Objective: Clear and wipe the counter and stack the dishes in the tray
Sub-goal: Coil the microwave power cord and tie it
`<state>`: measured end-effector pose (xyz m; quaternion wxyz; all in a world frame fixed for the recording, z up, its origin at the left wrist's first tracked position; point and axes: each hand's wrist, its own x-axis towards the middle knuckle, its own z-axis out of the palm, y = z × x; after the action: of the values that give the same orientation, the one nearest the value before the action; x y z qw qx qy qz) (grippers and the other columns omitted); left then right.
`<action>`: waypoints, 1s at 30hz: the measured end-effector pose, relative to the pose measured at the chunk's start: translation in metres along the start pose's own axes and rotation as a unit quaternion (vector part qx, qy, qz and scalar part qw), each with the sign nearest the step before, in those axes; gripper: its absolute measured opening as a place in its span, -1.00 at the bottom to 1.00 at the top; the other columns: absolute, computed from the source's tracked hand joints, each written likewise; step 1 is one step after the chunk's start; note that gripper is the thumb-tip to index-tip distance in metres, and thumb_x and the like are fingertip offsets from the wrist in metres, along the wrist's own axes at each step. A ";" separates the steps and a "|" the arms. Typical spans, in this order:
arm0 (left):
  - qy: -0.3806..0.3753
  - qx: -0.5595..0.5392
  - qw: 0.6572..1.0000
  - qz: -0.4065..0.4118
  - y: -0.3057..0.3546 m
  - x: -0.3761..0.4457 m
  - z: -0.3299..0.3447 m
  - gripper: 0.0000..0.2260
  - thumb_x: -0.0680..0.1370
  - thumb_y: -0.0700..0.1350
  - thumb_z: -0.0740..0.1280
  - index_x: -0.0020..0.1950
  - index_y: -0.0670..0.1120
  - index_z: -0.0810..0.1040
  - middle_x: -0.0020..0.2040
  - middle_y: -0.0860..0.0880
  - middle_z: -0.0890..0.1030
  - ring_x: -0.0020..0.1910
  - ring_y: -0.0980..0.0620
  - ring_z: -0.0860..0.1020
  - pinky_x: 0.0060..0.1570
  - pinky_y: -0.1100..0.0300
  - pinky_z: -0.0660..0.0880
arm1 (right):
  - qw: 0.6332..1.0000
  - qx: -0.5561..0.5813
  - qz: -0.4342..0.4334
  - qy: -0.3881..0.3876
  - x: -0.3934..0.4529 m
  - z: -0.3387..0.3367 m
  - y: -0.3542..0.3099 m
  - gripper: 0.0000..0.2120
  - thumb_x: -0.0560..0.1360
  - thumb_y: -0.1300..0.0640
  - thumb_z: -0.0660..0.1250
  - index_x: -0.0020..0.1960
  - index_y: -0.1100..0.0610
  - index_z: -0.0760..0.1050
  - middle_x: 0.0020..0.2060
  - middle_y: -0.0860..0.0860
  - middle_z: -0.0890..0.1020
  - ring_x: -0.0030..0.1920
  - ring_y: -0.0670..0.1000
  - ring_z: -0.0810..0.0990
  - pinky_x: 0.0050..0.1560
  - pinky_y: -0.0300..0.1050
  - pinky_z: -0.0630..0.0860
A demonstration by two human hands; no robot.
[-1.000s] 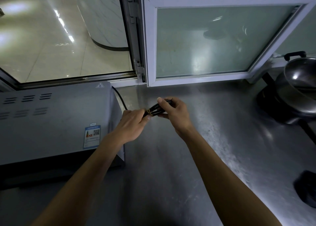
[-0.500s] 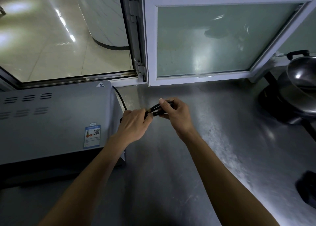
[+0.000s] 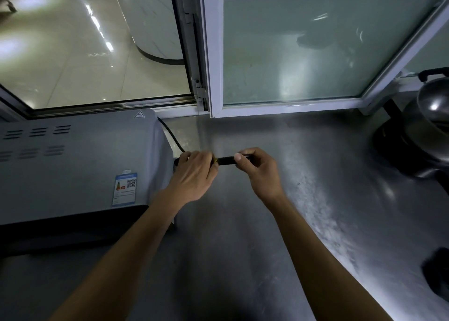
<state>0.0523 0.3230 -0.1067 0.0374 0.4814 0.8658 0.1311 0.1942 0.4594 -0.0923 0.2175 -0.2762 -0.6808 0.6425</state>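
A bundled black power cord (image 3: 226,160) with a yellowish tie is held just above the steel counter (image 3: 279,223), beside the grey oven (image 3: 73,160). My left hand (image 3: 194,177) grips the bundle's left end, where the tie sits. My right hand (image 3: 257,167) pinches its right end between thumb and fingers. The loose part of the cord (image 3: 171,136) runs back along the oven's right side toward the window sill. No dishes or tray are in view.
A metal wok with a black handle (image 3: 430,116) sits on a dark burner at the far right. A dark object (image 3: 437,277) lies at the right edge. An open white-framed window (image 3: 291,53) stands behind the counter.
Both hands have turned the cord bundle from tilted to nearly level, and my left hand has slid over the tie, covering more of the bundle.
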 end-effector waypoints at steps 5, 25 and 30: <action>0.011 0.059 0.998 0.018 0.001 0.007 0.021 -0.83 0.65 0.05 0.13 0.05 -0.02 0.43 -0.05 0.01 0.51 0.00 -0.04 0.49 0.25 -0.01 0.29 | 0.993 -0.113 -0.025 -0.011 0.006 -0.024 0.020 -0.83 0.49 0.11 0.47 0.03 0.16 0.61 0.15 -0.03 0.61 0.09 -0.19 0.60 0.11 -0.34 0.52; -0.014 0.058 0.993 -0.100 -0.038 0.089 0.114 -0.78 0.55 -0.10 0.34 0.20 0.00 0.53 0.13 0.01 0.52 0.27 -0.05 0.41 0.32 -0.05 0.24 | 0.962 -0.250 -0.106 0.010 0.099 0.007 0.127 -0.61 0.41 0.33 0.51 0.22 0.26 0.59 0.27 0.12 0.58 0.05 0.04 0.65 0.12 -0.14 0.61; 0.002 0.047 0.992 -0.116 -0.056 0.110 0.132 -0.80 0.54 -0.14 0.32 0.16 -0.03 0.53 0.12 -0.01 0.52 0.27 -0.05 0.39 0.33 -0.03 0.21 | 0.967 -0.233 -0.101 -0.001 0.129 0.019 0.138 -0.64 0.44 0.31 0.45 0.20 0.09 0.55 0.06 -0.08 0.63 -0.02 -0.14 0.59 0.01 -0.19 0.59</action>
<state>-0.0270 0.4128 -0.2414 0.0280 0.3789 0.9210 0.0862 0.0986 0.5327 -0.2390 0.2098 -0.2484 -0.8364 0.4412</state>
